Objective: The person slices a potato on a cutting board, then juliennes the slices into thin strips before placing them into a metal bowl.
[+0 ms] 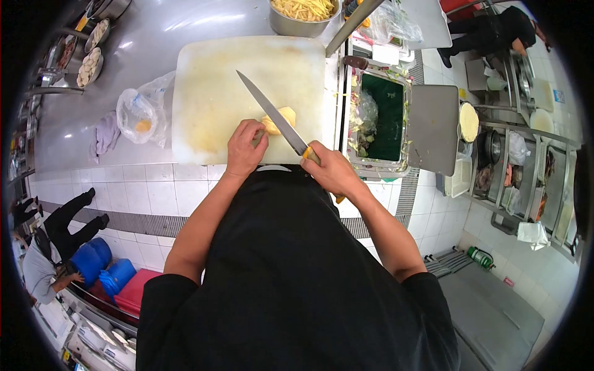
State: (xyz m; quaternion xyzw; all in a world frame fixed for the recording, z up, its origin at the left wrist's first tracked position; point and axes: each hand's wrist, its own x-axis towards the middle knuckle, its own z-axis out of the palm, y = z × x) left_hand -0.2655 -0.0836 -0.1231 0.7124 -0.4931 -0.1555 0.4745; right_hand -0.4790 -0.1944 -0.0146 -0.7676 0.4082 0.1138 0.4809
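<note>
On the white cutting board [204, 80] lies a pale yellow peeled potato [288, 115], close to the near edge. My left hand [246, 147] has its fingers curled, fingertips against the potato's left side. In my right hand [331, 168] is a long kitchen knife [263, 101] with a yellow handle, my fingers closed round it. The blade slants across the top of the potato, its tip pointing to the far left. Part of the potato is hidden under the blade.
A metal pot [303, 26] of pale yellow strips stands behind the board. Left are a clear plastic bag [137, 117] and a purplish cloth [104, 135]. A green-lined bin [387, 117] with scraps sits right. Other people [495, 34] work at both sides.
</note>
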